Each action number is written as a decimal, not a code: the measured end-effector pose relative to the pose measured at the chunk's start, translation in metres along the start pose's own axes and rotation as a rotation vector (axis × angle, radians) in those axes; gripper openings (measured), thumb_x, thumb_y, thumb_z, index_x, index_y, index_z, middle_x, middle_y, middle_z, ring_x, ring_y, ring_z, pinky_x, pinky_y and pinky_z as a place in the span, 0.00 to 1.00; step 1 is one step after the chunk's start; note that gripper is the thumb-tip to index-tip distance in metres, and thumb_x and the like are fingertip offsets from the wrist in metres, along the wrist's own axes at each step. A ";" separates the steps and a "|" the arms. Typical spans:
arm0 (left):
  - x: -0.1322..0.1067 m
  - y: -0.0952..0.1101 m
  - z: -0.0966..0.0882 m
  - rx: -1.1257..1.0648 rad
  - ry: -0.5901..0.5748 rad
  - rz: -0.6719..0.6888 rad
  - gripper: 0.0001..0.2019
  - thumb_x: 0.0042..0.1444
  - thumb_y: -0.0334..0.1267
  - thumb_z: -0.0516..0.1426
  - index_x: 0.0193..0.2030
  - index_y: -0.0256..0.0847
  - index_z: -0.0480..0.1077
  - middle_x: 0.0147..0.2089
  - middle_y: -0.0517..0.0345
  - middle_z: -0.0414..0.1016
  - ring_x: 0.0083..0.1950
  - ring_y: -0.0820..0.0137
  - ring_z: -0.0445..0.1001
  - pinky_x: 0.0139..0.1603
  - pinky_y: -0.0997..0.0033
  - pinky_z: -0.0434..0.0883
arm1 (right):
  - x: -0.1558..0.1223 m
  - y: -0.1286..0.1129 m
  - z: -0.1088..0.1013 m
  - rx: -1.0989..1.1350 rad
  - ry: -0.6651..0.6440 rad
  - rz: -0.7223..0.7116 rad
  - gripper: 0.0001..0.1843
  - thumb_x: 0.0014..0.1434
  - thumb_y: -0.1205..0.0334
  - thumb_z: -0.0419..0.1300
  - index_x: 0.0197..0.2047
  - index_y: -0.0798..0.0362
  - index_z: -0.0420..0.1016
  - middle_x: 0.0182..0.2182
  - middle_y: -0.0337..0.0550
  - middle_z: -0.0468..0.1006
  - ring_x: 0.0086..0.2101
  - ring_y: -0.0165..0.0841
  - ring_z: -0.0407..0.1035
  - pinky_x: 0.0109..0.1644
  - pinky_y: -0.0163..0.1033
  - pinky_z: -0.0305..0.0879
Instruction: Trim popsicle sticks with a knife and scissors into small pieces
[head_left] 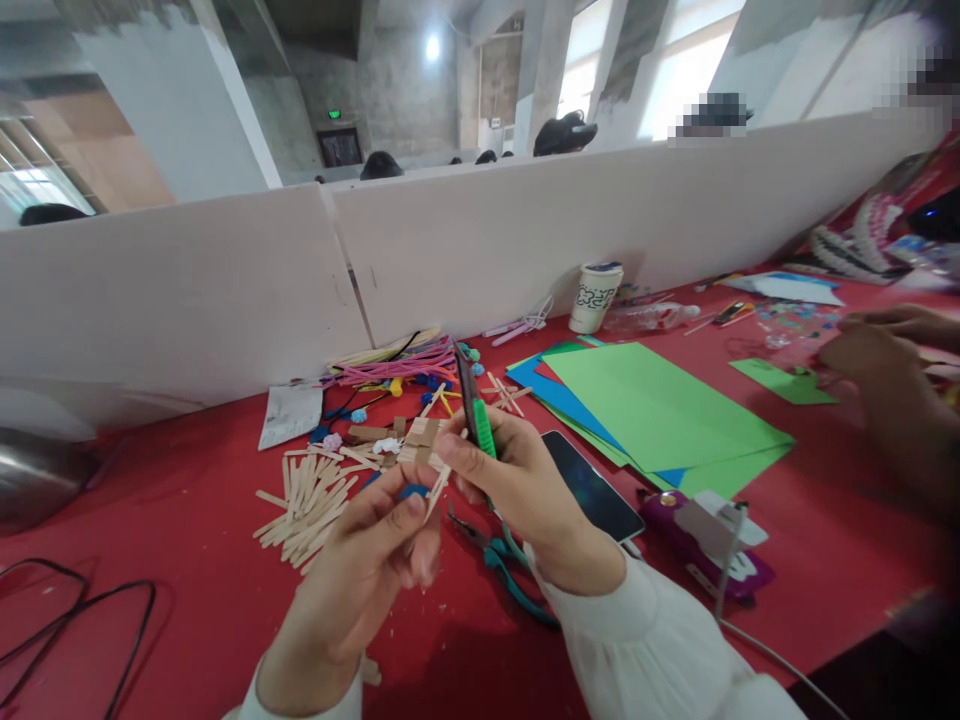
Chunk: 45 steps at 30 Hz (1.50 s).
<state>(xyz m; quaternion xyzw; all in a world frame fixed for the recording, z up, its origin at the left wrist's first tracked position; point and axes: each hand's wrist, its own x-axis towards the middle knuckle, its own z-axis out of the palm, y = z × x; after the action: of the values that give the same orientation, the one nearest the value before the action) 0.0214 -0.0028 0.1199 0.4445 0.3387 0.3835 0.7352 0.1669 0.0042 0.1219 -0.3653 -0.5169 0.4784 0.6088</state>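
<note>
My left hand [367,570] pinches a thin wooden craft stick [437,485] between thumb and fingers, held over the red table [187,560]. My right hand [517,480] is closed round a green-handled cutter [480,415] whose dark blade points up and away, right beside the stick's upper end. Below my hands lie teal-handled pliers [510,570]. A heap of loose wooden sticks [307,500] lies just left of my left hand.
Green and blue paper sheets [660,410] and a phone [592,490] lie to the right. Pipe cleaners and pom-poms [397,370] sit by the white partition [525,230]. A paper cup [595,297] stands behind. Another person's hands [885,360] work at far right. Black cables [67,610] lie left.
</note>
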 end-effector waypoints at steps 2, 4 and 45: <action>-0.002 0.001 0.003 0.013 -0.004 0.012 0.11 0.50 0.44 0.60 0.35 0.39 0.69 0.14 0.66 0.66 0.17 0.80 0.60 0.20 0.82 0.58 | 0.000 -0.001 0.001 -0.032 0.023 -0.004 0.17 0.51 0.48 0.61 0.25 0.53 0.64 0.16 0.29 0.60 0.15 0.20 0.50 0.17 0.29 0.48; -0.006 0.001 0.006 0.101 0.011 0.055 0.12 0.50 0.44 0.60 0.35 0.38 0.70 0.19 0.61 0.71 0.19 0.80 0.64 0.22 0.82 0.61 | 0.000 -0.002 0.001 -0.064 0.049 -0.005 0.19 0.51 0.47 0.61 0.24 0.52 0.62 0.15 0.28 0.58 0.15 0.20 0.49 0.18 0.29 0.48; -0.017 0.015 0.003 0.513 0.689 0.478 0.09 0.51 0.41 0.58 0.36 0.40 0.73 0.22 0.62 0.73 0.17 0.80 0.55 0.16 0.81 0.57 | -0.002 0.006 -0.003 -1.195 0.059 -0.682 0.26 0.59 0.41 0.48 0.24 0.54 0.68 0.17 0.39 0.70 0.18 0.25 0.60 0.22 0.33 0.46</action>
<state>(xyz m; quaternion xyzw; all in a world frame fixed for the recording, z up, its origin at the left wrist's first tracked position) 0.0116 -0.0137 0.1374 0.5240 0.5343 0.5704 0.3385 0.1688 0.0044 0.1154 -0.4681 -0.7612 -0.1173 0.4332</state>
